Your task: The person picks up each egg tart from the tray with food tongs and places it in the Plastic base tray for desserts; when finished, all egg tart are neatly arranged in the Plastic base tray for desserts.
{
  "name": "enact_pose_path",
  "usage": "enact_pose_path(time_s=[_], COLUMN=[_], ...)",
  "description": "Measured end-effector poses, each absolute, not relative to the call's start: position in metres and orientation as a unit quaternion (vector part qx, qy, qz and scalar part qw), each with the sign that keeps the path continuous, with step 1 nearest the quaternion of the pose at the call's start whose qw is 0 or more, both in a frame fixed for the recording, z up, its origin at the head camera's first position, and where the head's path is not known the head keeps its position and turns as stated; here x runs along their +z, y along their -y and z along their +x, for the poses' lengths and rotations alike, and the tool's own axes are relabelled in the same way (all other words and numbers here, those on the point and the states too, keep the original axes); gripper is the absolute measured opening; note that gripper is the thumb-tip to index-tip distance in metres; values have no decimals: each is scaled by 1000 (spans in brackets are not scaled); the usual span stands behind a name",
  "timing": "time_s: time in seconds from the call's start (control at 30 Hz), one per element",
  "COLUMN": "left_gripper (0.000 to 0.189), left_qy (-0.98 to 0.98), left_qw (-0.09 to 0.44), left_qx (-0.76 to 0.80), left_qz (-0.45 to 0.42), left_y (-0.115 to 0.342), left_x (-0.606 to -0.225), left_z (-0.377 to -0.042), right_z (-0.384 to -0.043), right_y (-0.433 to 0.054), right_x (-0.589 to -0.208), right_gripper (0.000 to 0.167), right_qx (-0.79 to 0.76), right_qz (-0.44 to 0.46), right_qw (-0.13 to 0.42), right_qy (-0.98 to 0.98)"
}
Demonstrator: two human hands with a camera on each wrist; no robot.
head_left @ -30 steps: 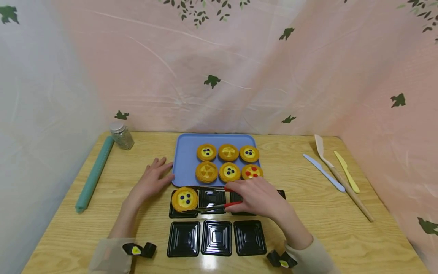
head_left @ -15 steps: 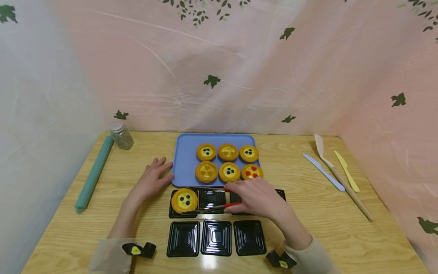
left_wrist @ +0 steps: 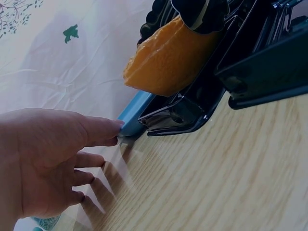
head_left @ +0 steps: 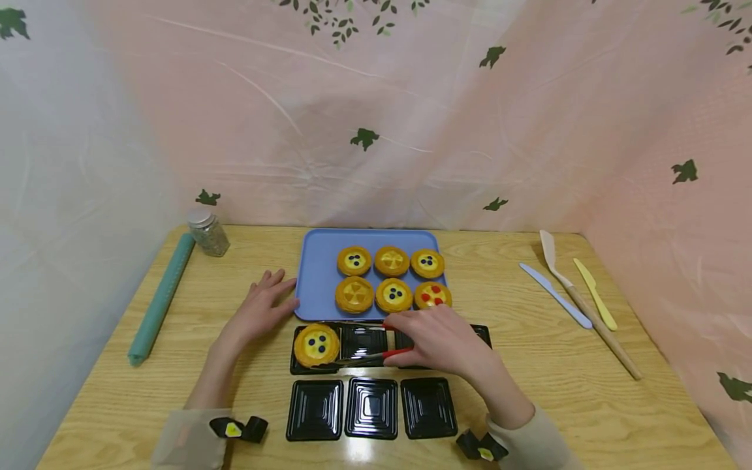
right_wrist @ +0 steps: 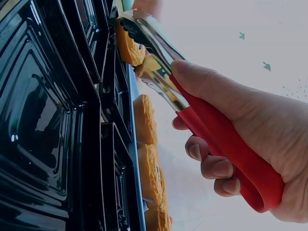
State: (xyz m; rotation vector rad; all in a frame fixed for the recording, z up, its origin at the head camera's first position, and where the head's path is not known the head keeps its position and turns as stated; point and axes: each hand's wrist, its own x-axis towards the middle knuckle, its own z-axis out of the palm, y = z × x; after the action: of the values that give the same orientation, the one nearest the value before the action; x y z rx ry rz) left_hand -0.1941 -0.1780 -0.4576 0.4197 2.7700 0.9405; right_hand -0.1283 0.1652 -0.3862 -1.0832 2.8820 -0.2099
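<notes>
The wooden table (head_left: pixel 529 405) is filling the lower half of the head view, and the blue tray (head_left: pixel 316 261) is lying at its far edge, upper centre, carrying six more tarts (head_left: pixel 355 295). Nearer, two rows of black boxes (head_left: pixel 372 408) are running across the lower centre. The left hand (head_left: pixel 264 308) is resting left of centre with straight, spread fingers, its thumb side touching the tray's left edge; a light touch there is probably enough to steady it. The right hand (head_left: pixel 440 339), just right of centre, is wrapping its fingers around the red-handled tongs (head_left: pixel 398 352), whose arms are standing well apart, one tip on each side of a tart. Whether both tips are pressing on the crust, I cannot tell. That tart (head_left: pixel 317 346) is sitting over the left-hand box of the rear row (head_left: pixel 305 371), face up; whether its base is meeting the floor, the views are leaving unclear. For a clean placement, the wrist should be staying level, lowering until the base is bearing on the box, then widening the tips evenly so neither is dragging the rim. The three dark berries (head_left: pixel 318 343) are facing upward, so squeezing gently is likely protecting both crust and topping.
</notes>
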Motion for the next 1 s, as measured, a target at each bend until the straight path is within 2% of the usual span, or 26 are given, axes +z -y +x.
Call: enact_pose_path(time_s=[0.5, 1.0], left_gripper=[55, 56], left_qy=[-932, -932], left_qw=[92, 93], left_qx=[320, 320], left_qz=[144, 145], left_y=[178, 178], left_x=[-459, -460], left_z=[-194, -194], right_z=[-128, -128], right_y=[-164, -163], right_x=[-388, -390], right_gripper=[54, 52], right_qx=[-55, -54], right_qz=[-356, -354], right_qw=[9, 5], right_qy=[-933, -934])
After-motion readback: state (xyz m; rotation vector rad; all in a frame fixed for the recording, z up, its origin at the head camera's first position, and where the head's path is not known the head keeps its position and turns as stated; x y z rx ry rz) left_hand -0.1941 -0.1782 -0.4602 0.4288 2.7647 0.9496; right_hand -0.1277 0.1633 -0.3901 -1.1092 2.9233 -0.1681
